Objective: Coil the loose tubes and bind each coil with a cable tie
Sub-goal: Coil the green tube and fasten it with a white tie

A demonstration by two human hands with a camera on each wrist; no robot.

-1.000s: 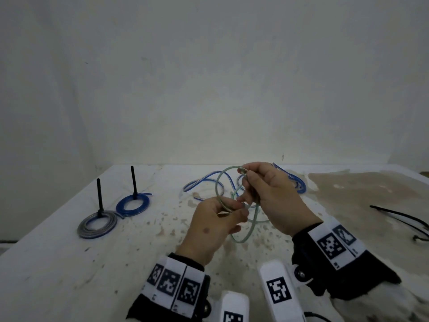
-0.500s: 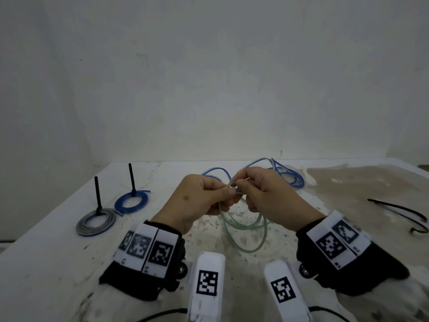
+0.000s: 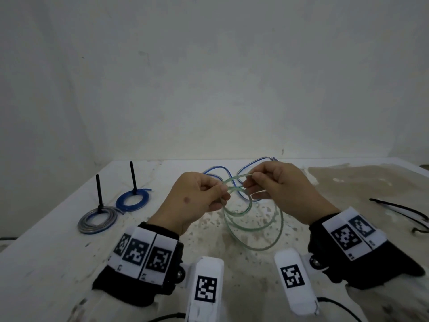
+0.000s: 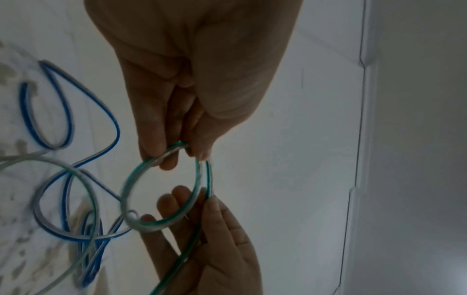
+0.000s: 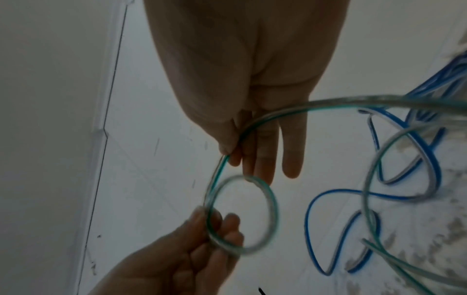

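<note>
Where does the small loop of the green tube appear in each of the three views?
Head: small loop at centre, between left hand and right hand.
Left wrist: lower centre, under the left hand.
Right wrist: lower centre.
Shared landmark: loose blue tube on the table.

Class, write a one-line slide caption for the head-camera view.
Both hands, left hand and right hand, pinch a green-striped tube, forming a small loop above the table.

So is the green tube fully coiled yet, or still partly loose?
Partly loose. The left hand pinches one small loop of the green tube; the right hand pinches the free run, and wide slack loops hang toward the table.
</note>
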